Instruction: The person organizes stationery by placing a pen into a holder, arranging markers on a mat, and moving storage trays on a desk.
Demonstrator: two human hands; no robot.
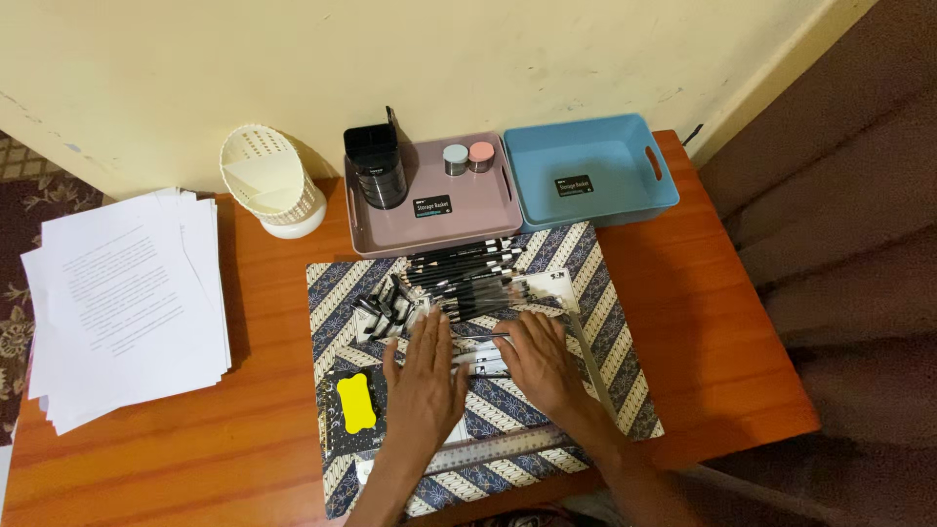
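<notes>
1. Fingers of both hands lie flat and slightly spread, pressing down on nothing they grip; the left hand (427, 376) and the right hand (540, 359) rest palm-down side by side, open, clamped on nothing.
2. Under them runs the wooden table (722, 322), and on it the patterned mat (605, 293) that both palms rest upon.
3. Far out to the left of the left fingers sits the stack of white paper (122, 303), well apart from the hands.
4. Well beyond the fingertips, against the wall, stand the blue basket (595, 166), the mauve tray (468, 220) with a black pen cup (376, 166) and two small jars (468, 157) in it, and a cream slotted holder (265, 181).
5. Just ahead of the fingertips lies the row of black pencils (464, 273), with a heap of small black clips (390, 307) near the left fingertips.
6. Toward the wrists lie a clear ruler (488, 451) and, left of the left hand, a yellow eraser-like piece (355, 402).
7. It looks like a sorting step at its start: the loose stationery sits unsorted on the mat. Picking up the pencils would call for curling the fingers and reaching a little forward.
</notes>
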